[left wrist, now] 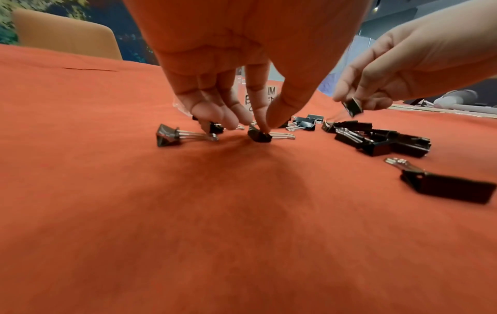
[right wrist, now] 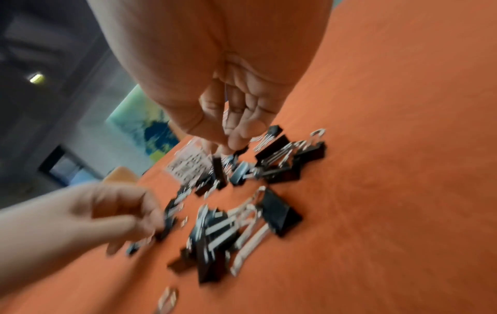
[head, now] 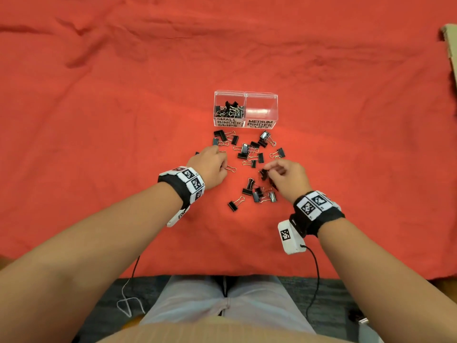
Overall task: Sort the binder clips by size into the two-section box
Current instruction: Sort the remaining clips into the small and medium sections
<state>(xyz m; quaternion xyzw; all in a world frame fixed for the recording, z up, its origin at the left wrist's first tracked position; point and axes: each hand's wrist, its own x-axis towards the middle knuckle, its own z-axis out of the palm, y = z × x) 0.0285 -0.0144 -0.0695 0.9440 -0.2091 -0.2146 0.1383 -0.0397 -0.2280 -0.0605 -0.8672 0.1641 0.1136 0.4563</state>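
Note:
A clear two-section box (head: 245, 94) stands on the red cloth. Its left section, labelled small binder clips (head: 228, 110), holds several clips; the right section (head: 261, 111), labelled medium, looks empty. Several black binder clips (head: 249, 151) lie scattered in front of the box. My left hand (head: 221, 167) (left wrist: 264, 127) pinches a small clip (left wrist: 259, 136) lying on the cloth between thumb and forefinger; the head view shows only its wire handles (head: 231, 168). My right hand (head: 268, 169) (right wrist: 231, 146) holds a black clip (head: 263, 174) (left wrist: 352, 106) just above the pile. The right wrist view is blurred.
More clips (head: 257, 194) lie near my right wrist, one (head: 233, 204) apart at the front. A cardboard edge (head: 450, 45) shows at the far right. The cloth (head: 123, 107) ends at the table's front edge above my lap. An orange chair back (left wrist: 67, 38) stands behind the table.

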